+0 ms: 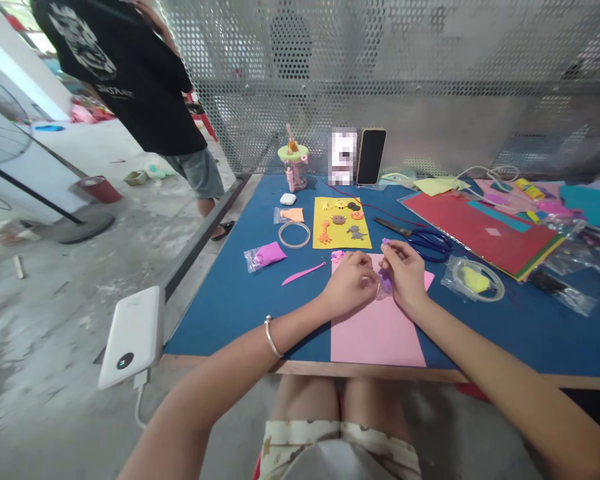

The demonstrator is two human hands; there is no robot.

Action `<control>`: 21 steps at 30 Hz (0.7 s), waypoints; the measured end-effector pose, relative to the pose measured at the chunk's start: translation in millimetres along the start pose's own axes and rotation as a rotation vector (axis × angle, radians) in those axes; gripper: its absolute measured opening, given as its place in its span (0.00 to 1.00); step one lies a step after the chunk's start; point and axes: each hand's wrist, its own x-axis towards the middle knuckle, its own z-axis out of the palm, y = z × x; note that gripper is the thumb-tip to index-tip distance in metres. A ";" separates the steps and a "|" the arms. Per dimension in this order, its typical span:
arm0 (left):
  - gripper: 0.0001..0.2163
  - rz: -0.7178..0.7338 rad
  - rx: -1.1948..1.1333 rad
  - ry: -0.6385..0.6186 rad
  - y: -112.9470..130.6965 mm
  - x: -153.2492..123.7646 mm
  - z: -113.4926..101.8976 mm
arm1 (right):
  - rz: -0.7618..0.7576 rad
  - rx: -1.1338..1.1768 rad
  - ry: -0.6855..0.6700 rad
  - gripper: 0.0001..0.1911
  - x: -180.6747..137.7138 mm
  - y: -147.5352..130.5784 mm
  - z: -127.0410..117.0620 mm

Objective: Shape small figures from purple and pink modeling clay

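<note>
Over a pink sheet of paper point(375, 333), both hands meet around a small clear bag point(379, 292) with purple clay point(385, 283) in it. The fingers of my left hand point(351, 283) are closed at the bag's left edge, partly hidden from view. My right hand point(405, 270) is pinched on purple clay, a bit of which shows above its fingertips. A small pink clay shape point(337, 256) lies at the paper's top left corner. Beyond the hands is a yellow card point(317, 233) bearing several clay animals. A pink modelling knife point(303, 273) lies to the left.
Blue-handled scissors point(427, 241) lie behind my right hand. A magenta clay packet point(270, 256), an orange packet point(293, 215) and a ring point(295, 235) are at left. Red folders point(480, 227) fill the right. A phone point(371, 157) leans at the back. A person point(130, 80) stands left.
</note>
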 end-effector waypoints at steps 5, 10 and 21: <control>0.05 -0.260 -0.392 0.118 -3.2 4.8 -11.9 | -0.008 0.049 -0.010 0.13 0.5 -0.1 -2.0; 0.14 -0.318 -0.932 0.284 1.5 5.4 -12.3 | -0.022 0.025 -0.035 0.13 -2.4 -1.6 -2.4; 0.15 -0.251 -1.225 0.268 6.2 0.1 -11.5 | -0.078 -0.058 -0.112 0.11 -7.8 -2.2 -1.1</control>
